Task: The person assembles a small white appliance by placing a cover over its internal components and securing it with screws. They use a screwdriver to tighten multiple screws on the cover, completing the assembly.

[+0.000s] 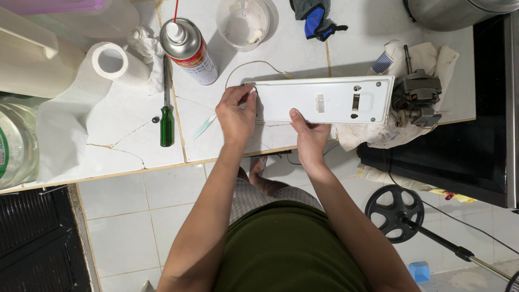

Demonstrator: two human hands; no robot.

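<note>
In the head view, a long white plastic panel is seen lying flat on the white tiled counter, its length running left to right near the counter's front edge. The panel's left end is gripped by the left hand, with the fingers curled over the top corner and the thumb pressed at the end. The lower edge of the panel is pinched by the right hand, thumb on top, somewhat left of the panel's middle. The two hands are held apart, each closed on the panel. A thin pale wire is seen looping from the panel's left end across the counter behind it. At the panel's right end a small grey motor rests on a crumpled cloth. To the left of the hands a green-handled screwdriver lies along a tile joint, and a pale green toothbrush lies just beside the left hand. Behind them an aerosol can with a red straw is laid tilted, a roll of paper towel lies near it, and a clear plastic cup stands further back. On the floor at the lower right a black fan base is visible.
</note>
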